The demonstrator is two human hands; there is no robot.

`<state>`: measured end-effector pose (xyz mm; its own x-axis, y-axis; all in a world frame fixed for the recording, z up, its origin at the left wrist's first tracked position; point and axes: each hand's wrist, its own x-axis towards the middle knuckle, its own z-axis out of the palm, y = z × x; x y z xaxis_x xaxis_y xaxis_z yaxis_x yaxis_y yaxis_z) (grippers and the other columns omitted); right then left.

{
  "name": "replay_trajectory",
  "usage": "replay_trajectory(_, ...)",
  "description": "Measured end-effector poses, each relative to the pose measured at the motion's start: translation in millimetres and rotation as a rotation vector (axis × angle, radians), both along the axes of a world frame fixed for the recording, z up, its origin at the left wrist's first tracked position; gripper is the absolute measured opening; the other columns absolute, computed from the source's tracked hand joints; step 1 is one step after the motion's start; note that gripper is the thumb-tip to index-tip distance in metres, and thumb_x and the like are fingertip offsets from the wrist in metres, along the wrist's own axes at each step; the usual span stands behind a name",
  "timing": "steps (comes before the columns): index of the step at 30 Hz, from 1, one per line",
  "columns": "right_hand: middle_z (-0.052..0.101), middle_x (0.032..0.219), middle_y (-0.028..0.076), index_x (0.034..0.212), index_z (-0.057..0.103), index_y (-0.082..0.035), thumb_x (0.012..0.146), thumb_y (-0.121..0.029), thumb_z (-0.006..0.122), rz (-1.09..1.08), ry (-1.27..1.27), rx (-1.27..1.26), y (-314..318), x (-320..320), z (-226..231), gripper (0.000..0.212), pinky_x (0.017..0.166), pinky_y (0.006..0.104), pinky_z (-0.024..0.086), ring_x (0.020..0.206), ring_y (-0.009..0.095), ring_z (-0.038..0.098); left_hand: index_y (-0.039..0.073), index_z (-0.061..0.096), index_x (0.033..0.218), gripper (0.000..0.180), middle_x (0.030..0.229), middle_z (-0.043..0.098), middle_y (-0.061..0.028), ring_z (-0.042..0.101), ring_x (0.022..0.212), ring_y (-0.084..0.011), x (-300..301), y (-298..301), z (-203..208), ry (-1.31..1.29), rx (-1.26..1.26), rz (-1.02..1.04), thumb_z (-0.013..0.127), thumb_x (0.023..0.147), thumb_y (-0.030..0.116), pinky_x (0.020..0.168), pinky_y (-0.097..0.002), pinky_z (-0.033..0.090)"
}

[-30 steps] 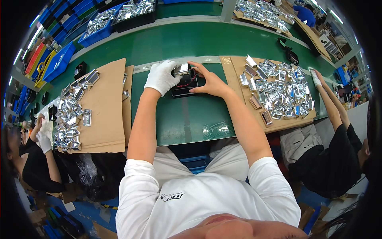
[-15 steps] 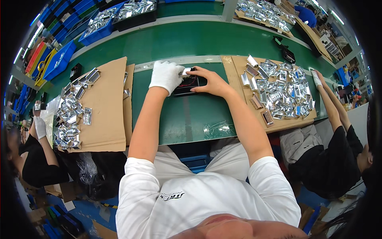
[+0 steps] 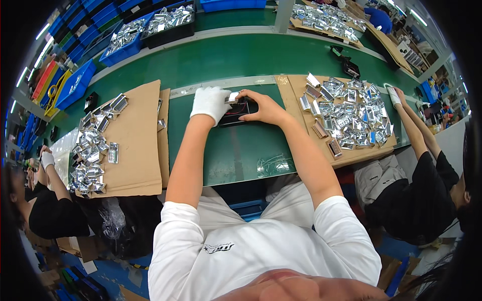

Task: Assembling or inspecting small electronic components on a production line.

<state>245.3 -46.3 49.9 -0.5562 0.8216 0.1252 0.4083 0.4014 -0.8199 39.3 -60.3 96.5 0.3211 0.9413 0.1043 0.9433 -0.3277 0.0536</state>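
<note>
In front of me a black case [image 3: 231,120] with thin red wire inside lies on the green work surface. A small shiny metal piece [image 3: 232,98] is at its far side. My left hand [image 3: 209,104], in a white glove, is closed with its fingertips on the metal piece; part of its grip is hidden. From the right, my bare right hand [image 3: 266,108] spans the case, its thumb at the near edge and its forefinger by the metal piece.
Cardboard sheets on the left [image 3: 138,145] and right [image 3: 295,100] bear heaps of shiny metal parts [image 3: 346,115]. Crumpled clear plastic [image 3: 275,164] lies near the front edge. Full bins [image 3: 168,27] stand across the green belt [image 3: 221,57]. Co-workers' gloved hands [image 3: 394,96] are on both sides.
The view has shifted slightly. Both my hands stay at the black case, with only small finger movements. At the left, a co-worker's hands have moved a little.
</note>
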Motion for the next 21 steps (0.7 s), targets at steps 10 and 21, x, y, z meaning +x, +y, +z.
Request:
replay_trajectory(10,0.059,0.128,0.014,0.144,0.044,-0.014,0.076,-0.015,0.078,-0.585,0.236,0.343,22,-18,-26,0.076,0.092,0.0368,0.05,0.115,0.028,0.058,0.0,0.066,0.117,0.037,0.113,0.069,-0.0141,0.067,0.099,-0.0267,-25,31,-50,-1.129,0.316,0.185,0.061,0.094,0.028,0.089,-0.0344,0.052)
replay_trajectory(21,0.067,0.123,0.014,0.136,0.054,-0.008,0.082,-0.016,0.056,-0.828,-0.364,0.115,194,91,34,0.054,0.093,0.0428,0.052,0.111,0.035,0.064,0.006,0.068,0.11,0.026,0.105,0.07,-0.0113,0.067,0.09,-0.0321,5,33,-78,-0.793,0.173,0.131,0.061,0.093,0.023,0.081,-0.038,0.052)
